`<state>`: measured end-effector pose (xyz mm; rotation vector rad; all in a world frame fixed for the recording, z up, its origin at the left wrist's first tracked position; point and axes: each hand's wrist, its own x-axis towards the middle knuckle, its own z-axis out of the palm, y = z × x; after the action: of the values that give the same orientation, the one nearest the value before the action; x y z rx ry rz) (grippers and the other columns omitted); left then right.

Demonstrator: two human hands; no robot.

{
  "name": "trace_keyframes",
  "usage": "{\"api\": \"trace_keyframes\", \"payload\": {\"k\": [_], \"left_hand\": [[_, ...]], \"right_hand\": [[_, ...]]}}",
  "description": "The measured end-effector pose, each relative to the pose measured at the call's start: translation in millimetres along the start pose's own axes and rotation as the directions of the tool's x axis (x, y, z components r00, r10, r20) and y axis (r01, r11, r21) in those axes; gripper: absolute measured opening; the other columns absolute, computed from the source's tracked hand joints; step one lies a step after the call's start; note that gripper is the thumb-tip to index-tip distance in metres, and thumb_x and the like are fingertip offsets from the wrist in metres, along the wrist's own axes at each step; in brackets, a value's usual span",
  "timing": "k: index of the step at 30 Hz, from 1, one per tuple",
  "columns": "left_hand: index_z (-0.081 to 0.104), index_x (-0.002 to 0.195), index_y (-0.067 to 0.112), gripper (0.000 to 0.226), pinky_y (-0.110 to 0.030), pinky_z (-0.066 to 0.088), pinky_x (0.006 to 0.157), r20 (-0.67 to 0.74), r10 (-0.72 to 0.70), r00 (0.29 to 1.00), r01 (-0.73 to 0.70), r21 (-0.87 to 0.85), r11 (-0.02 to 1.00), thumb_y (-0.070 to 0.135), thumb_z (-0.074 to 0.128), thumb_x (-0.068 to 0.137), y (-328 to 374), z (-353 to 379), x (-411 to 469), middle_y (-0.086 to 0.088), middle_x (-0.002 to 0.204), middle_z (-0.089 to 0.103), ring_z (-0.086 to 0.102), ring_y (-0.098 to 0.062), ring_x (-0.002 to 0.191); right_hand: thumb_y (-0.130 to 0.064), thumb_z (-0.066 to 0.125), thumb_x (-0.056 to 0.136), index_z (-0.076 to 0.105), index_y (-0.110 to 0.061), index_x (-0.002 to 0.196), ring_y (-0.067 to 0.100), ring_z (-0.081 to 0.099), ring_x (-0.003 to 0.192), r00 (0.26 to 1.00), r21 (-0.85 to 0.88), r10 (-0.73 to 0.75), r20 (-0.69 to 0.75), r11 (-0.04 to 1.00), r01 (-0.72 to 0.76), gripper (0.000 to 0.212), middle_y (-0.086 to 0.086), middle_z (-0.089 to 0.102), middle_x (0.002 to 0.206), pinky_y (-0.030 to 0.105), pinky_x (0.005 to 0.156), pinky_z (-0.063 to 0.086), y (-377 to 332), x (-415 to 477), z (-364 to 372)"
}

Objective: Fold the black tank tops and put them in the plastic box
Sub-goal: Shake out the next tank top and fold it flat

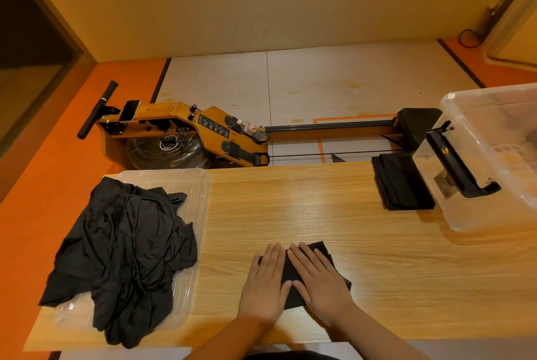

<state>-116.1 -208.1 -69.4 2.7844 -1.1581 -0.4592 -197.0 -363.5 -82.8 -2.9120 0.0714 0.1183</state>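
Black, thin knit, the folded tank top (293, 300) lies near-centre on the table (290, 199), pressed flat under the left hand (266, 287) and right hand (319, 281), fingers straight on both. It looks light, limp and likely to spring open, so pinching both side edges through every layer seems best. Palms hide most of its folds; the plastic box (476, 208), far right, is cut off, its contents blurred.

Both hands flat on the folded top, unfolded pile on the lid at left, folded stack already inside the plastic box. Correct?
No. Head view shows the folded stack lying on the table beside the plastic box, not inside it. Rest holds: left hand and right hand flat on the folded top, unfolded pile on the lid at left.
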Motion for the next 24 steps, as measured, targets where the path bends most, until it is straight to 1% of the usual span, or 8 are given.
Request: {"api": "trace_keyframes", "payload": {"k": [4, 7, 11, 14, 16, 18, 21, 24], "left_hand": [[0.039, 0.144, 0.011, 0.062, -0.038, 0.019, 0.11, 0.086, -0.013, 0.996, 0.014, -0.01, 1.0, 0.046, 0.01, 0.102, -3.3, 1.0, 6.1, -0.003, 0.149, 0.044, 0.028, -0.015, 0.14], [0.041, 0.144, 0.014, 0.058, -0.034, 0.018, 0.109, 0.121, 0.043, 0.992, -0.035, -0.069, 0.997, 0.043, 0.01, 0.103, -10.6, 0.9, 8.5, 0.001, 0.146, 0.047, 0.032, -0.011, 0.137], [0.052, 0.137, 0.021, 0.05, -0.029, 0.037, 0.108, 0.067, 0.098, 0.993, -0.088, -0.139, 0.986, 0.04, 0.03, 0.096, -18.5, -9.4, 11.1, 0.005, 0.131, 0.06, 0.055, -0.011, 0.12], [0.039, 0.144, 0.025, 0.05, -0.029, 0.026, 0.11, 0.079, 0.13, 0.988, -0.12, -0.118, 0.986, 0.039, 0.038, 0.097, -18.2, -27.4, 25.6, 0.006, 0.135, 0.047, 0.042, -0.015, 0.126], [0.04, 0.14, 0.025, 0.048, -0.029, 0.024, 0.105, 0.115, 0.126, 0.985, -0.113, -0.109, 0.988, 0.036, 0.05, 0.094, -17.1, -36.8, 39.5, 0.006, 0.132, 0.047, 0.04, -0.015, 0.124], [0.049, 0.123, 0.024, 0.037, -0.03, 0.028, 0.096, 0.229, 0.112, 0.967, -0.083, -0.132, 0.988, 0.03, 0.058, 0.088, -13.1, -47.1, 54.5, 0.006, 0.117, 0.056, 0.048, -0.016, 0.115], [0.05, 0.092, 0.022, 0.016, -0.031, 0.03, 0.083, 0.462, 0.126, 0.878, -0.07, -0.135, 0.988, 0.022, 0.062, 0.081, -4.1, -58.0, 74.9, 0.005, 0.087, 0.053, 0.055, -0.021, 0.096], [0.049, 0.087, 0.019, 0.022, -0.034, 0.042, 0.076, 0.532, 0.146, 0.834, -0.055, -0.184, 0.981, 0.02, 0.069, 0.076, 1.0, -65.9, 93.4, 0.002, 0.095, 0.047, 0.053, -0.023, 0.097]], "right_hand": [[-0.042, 0.029, 0.1, 0.038, -0.017, 0.147, 0.013, 0.024, 0.143, 0.998, 0.012, 0.054, 0.034, 0.998, -0.054, 0.054, -0.002, 0.037, 0.152, 0.035, 0.112, 0.019, -1.9, 4.0, -5.1], [-0.039, 0.029, 0.1, 0.038, -0.017, 0.147, 0.013, 0.025, 0.142, 0.997, 0.032, 0.078, 0.019, 0.996, -0.078, 0.052, -0.003, 0.039, 0.151, 0.035, 0.112, 0.018, -5.3, 4.9, -8.8], [-0.037, 0.03, 0.099, 0.045, -0.017, 0.143, 0.014, 0.035, 0.138, 0.982, 0.057, 0.188, -0.023, 0.981, -0.186, 0.051, -0.003, 0.047, 0.146, 0.037, 0.112, 0.02, -4.3, 2.4, -9.0], [-0.034, 0.037, 0.091, 0.057, -0.015, 0.132, 0.018, 0.053, 0.123, 0.97, 0.052, 0.23, -0.079, 0.973, -0.227, 0.05, -0.001, 0.059, 0.132, 0.039, 0.107, 0.025, 0.4, 9.7, -8.2], [-0.034, 0.041, 0.08, 0.064, -0.016, 0.119, 0.021, 0.061, 0.106, 0.969, 0.05, 0.237, -0.065, 0.971, -0.234, 0.049, 0.0, 0.065, 0.114, 0.038, 0.102, 0.028, 2.2, 18.2, -15.2], [-0.031, 0.044, 0.074, 0.061, -0.017, 0.112, 0.022, 0.057, 0.098, 0.975, 0.063, 0.217, 0.039, 0.974, -0.219, 0.044, 0.0, 0.063, 0.102, 0.035, 0.097, 0.029, 4.9, 29.1, -28.4], [-0.026, 0.053, 0.079, 0.052, -0.012, 0.113, 0.025, 0.045, 0.106, 0.953, 0.11, 0.15, 0.265, 0.977, -0.185, 0.037, 0.007, 0.057, 0.108, 0.031, 0.082, 0.027, 13.7, 44.8, -43.8], [-0.027, 0.058, 0.082, 0.058, -0.007, 0.112, 0.025, 0.041, 0.112, 0.933, 0.101, 0.078, 0.352, 0.988, -0.121, 0.036, 0.011, 0.052, 0.116, 0.029, 0.076, 0.024, 27.0, 49.4, -52.3]]}}
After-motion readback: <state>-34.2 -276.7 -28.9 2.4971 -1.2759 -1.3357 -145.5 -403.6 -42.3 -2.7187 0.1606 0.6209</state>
